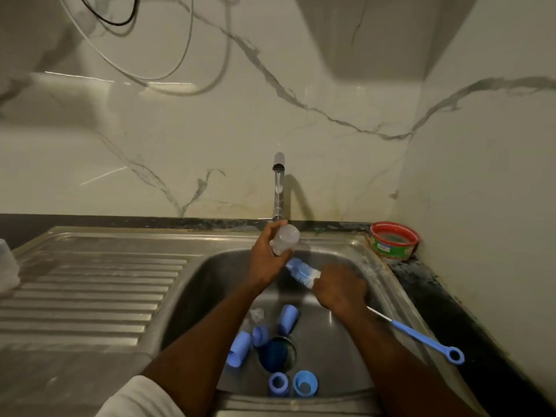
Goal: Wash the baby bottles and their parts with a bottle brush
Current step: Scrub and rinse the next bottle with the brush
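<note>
Nearest you, at the bottom centre of the frame, two blue rings (293, 383) lie in the sink (328, 353), and just above them several blue caps (287, 319) and a clear part (256, 315) lie around the drain (278, 353). Your right hand (340, 288), right of centre, grips the bottle brush (301, 273) just behind its bristles, and the blue handle trails down toward the lower right, over the sink's rim. Your left hand (269, 255), at centre, grasps a clear baby bottle (284, 239) above the basin, with the brush head just below its mouth. Behind it stands the tap (278, 188). A red tub (393, 239) sits at the right, against the wall. The draining board (90, 284) fills the left.
</note>
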`<state>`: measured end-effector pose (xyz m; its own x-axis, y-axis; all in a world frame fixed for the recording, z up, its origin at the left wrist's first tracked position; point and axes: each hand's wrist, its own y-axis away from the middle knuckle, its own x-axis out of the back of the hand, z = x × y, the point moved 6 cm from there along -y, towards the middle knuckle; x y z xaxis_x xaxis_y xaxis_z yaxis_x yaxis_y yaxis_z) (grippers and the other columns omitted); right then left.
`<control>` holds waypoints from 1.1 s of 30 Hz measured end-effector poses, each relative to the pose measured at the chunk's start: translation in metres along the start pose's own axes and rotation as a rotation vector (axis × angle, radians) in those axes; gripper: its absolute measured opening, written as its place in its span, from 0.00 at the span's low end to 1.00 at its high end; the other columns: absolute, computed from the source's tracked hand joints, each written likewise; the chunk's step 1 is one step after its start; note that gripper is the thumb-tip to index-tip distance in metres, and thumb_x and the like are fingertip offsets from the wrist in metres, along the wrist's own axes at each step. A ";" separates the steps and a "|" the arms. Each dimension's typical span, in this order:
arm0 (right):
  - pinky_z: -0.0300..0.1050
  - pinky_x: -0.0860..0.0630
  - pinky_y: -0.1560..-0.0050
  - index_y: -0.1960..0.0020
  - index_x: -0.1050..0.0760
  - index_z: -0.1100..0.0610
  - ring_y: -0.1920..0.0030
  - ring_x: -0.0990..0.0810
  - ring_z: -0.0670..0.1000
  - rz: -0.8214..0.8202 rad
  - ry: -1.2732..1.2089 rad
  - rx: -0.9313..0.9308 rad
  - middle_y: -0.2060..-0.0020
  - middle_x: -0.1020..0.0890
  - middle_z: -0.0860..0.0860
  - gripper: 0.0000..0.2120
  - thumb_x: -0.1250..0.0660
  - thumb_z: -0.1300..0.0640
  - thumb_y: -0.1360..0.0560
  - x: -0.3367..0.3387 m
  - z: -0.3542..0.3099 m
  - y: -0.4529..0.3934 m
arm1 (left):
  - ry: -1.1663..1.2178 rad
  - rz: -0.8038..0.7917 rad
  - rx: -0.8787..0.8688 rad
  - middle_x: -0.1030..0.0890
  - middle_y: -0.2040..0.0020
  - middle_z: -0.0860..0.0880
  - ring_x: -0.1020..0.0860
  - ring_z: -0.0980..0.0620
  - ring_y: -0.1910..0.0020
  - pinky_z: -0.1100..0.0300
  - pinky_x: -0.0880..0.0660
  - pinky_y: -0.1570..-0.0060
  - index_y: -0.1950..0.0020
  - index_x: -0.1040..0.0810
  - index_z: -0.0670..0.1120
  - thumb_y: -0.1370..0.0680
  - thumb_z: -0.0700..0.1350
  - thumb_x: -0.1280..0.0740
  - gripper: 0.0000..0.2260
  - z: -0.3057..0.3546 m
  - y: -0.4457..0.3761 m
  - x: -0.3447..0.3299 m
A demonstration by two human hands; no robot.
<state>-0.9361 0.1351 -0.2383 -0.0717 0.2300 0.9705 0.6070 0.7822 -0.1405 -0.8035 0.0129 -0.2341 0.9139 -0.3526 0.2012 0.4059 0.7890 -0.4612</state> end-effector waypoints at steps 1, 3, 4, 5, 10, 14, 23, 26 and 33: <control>0.50 0.25 0.48 0.41 0.21 0.51 0.42 0.18 0.55 0.005 -0.003 -0.004 0.42 0.18 0.52 0.13 0.33 0.48 0.23 0.000 0.000 0.000 | -0.011 0.029 -0.039 0.22 0.34 0.54 0.24 0.56 0.34 0.48 0.24 0.34 0.30 0.29 0.52 0.26 0.40 0.24 0.27 0.003 -0.003 0.000; 0.49 0.25 0.49 0.40 0.21 0.51 0.42 0.19 0.55 0.007 -0.007 -0.014 0.42 0.18 0.52 0.14 0.33 0.47 0.23 0.000 -0.002 0.000 | -0.025 0.056 -0.094 0.22 0.35 0.56 0.23 0.56 0.36 0.50 0.23 0.37 0.30 0.29 0.54 0.27 0.43 0.22 0.28 0.006 -0.006 -0.002; 0.49 0.25 0.48 0.39 0.22 0.51 0.42 0.19 0.55 0.012 -0.012 -0.019 0.42 0.18 0.52 0.15 0.32 0.47 0.23 -0.001 -0.004 0.000 | -0.020 0.062 -0.110 0.22 0.35 0.56 0.23 0.55 0.36 0.51 0.22 0.39 0.30 0.30 0.54 0.27 0.44 0.22 0.28 0.007 -0.008 -0.002; 0.49 0.25 0.47 0.38 0.23 0.52 0.42 0.19 0.54 0.021 -0.017 -0.025 0.42 0.19 0.52 0.15 0.32 0.46 0.22 -0.002 -0.005 0.000 | -0.002 0.068 -0.108 0.22 0.35 0.55 0.22 0.54 0.36 0.51 0.21 0.41 0.30 0.30 0.54 0.26 0.47 0.22 0.28 0.007 -0.008 -0.002; 0.47 0.27 0.50 0.39 0.22 0.51 0.43 0.19 0.54 0.068 -0.046 -0.007 0.43 0.18 0.52 0.14 0.34 0.46 0.21 0.002 -0.007 0.000 | 0.162 0.167 0.082 0.21 0.36 0.51 0.20 0.51 0.39 0.50 0.18 0.45 0.28 0.30 0.53 0.20 0.55 0.32 0.21 -0.012 -0.008 0.012; 0.44 0.28 0.51 0.37 0.23 0.52 0.43 0.19 0.52 0.112 -0.055 0.013 0.42 0.18 0.51 0.15 0.36 0.46 0.20 0.011 -0.008 0.004 | 0.279 0.180 0.366 0.24 0.34 0.43 0.21 0.45 0.40 0.40 0.21 0.40 0.25 0.34 0.53 0.17 0.57 0.39 0.21 -0.039 -0.005 0.017; 0.42 0.32 0.60 0.35 0.30 0.52 0.52 0.21 0.50 0.334 -0.061 0.113 0.45 0.21 0.51 0.15 0.41 0.45 0.17 0.050 -0.025 0.018 | 0.575 0.200 0.680 0.18 0.51 0.43 0.17 0.50 0.60 0.57 0.20 0.65 0.36 0.25 0.43 0.15 0.52 0.39 0.15 -0.042 0.006 0.007; 0.42 0.34 0.63 0.36 0.29 0.51 0.59 0.27 0.47 0.377 -0.094 0.124 0.47 0.21 0.50 0.14 0.40 0.45 0.18 0.050 -0.027 0.015 | 0.682 0.105 0.674 0.17 0.54 0.41 0.20 0.49 0.62 0.58 0.23 0.63 0.42 0.22 0.43 0.16 0.53 0.40 0.16 -0.030 0.013 0.001; 0.43 0.34 0.63 0.35 0.27 0.50 0.56 0.21 0.50 0.453 -0.093 0.104 0.47 0.19 0.50 0.15 0.39 0.45 0.19 0.055 -0.011 0.001 | 0.280 -0.140 0.319 0.21 0.35 0.46 0.20 0.47 0.39 0.47 0.20 0.41 0.29 0.27 0.51 0.22 0.45 0.28 0.22 -0.008 0.009 0.007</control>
<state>-0.9309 0.1419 -0.1826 0.1087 0.6087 0.7859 0.5115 0.6437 -0.5693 -0.7935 0.0128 -0.2439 0.8316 -0.5550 -0.0197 0.5465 0.8243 -0.1479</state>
